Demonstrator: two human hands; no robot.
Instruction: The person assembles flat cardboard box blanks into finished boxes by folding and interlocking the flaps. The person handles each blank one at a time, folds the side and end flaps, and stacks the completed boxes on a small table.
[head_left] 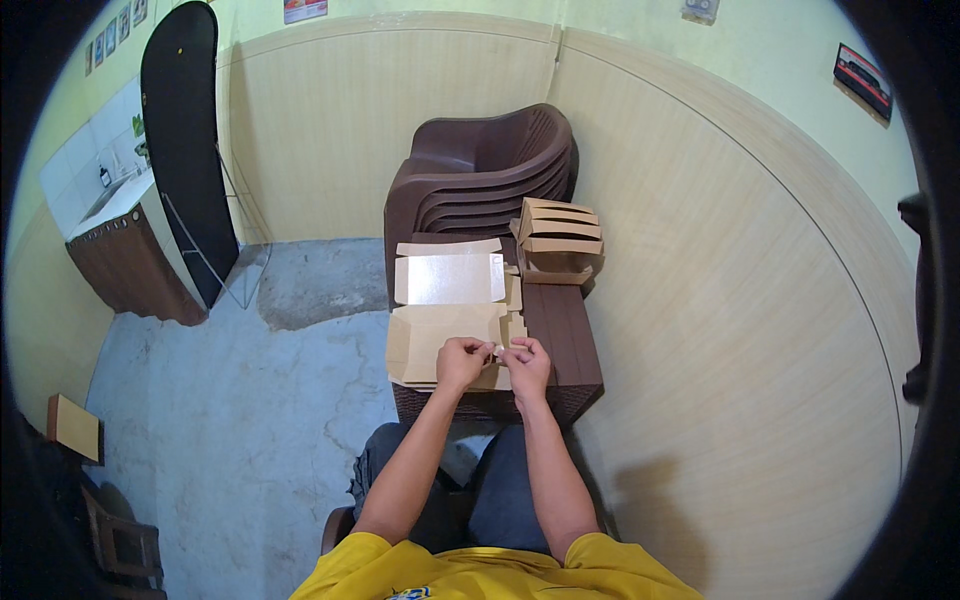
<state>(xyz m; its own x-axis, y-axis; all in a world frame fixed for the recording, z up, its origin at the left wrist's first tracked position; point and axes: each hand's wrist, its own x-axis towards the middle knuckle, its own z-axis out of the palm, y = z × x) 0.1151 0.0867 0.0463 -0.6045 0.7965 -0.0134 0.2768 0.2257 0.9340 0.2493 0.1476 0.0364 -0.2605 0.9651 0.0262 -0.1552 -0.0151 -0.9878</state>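
Note:
A brown cardboard box [440, 325], partly folded, lies open on the brown table with its lid panel [450, 278] spread away from me; light glares off that panel. At the box's near right corner, my left hand [462, 364] is closed in a pinch over the cardboard. Just beside it my right hand [528, 368] pinches at the same corner, fingertips almost meeting the left ones. A small pale bit shows between the fingertips, and the fingers hide most of the corner tabs. More flat cardboard edges show beneath and to the right of the box.
Several folded cardboard boxes [562, 228] are stacked at the table's far right. The brown table [565, 330] stands against a panelled wall on the right. Behind it are stacked brown plastic chairs [480, 165]. A tall black board [183, 150] and a sink counter [135, 235] stand far left.

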